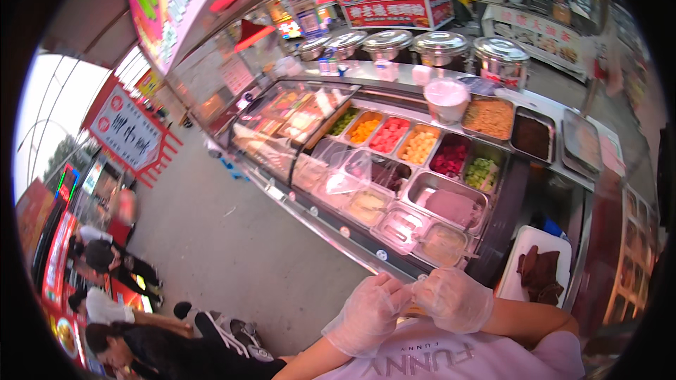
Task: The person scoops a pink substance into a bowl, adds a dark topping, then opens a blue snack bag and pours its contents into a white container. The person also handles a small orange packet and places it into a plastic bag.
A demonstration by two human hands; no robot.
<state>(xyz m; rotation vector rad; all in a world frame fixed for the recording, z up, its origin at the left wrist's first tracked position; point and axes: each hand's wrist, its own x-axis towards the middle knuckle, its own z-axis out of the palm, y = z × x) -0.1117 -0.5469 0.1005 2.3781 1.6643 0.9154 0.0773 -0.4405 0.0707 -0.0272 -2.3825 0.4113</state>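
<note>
In front of the chest, my left hand (369, 309) and my right hand (453, 298) are close together, fingers curled inward, both in clear plastic gloves. A small yellowish patch shows between and below them; whether either hand holds it is unclear. Just beyond the hands lie a lidded clear tub (402, 228) and a metal pan of pale food (441, 244) with a utensil handle. Behind these are a pan of purple paste (454, 206), a pan of beetroot-coloured cubes (449, 159), yellow cubes (418, 146), red cubes (389, 134) and green pieces (481, 173).
Right of the counter, a white tray (562, 274) holds dark brown pieces. Trays of orange-brown topping (488, 117) and dark crumbs (533, 134) stand behind, beside a white bucket (446, 100). Several lidded steel pots (441, 45) line the back. People (113, 306) are at lower left.
</note>
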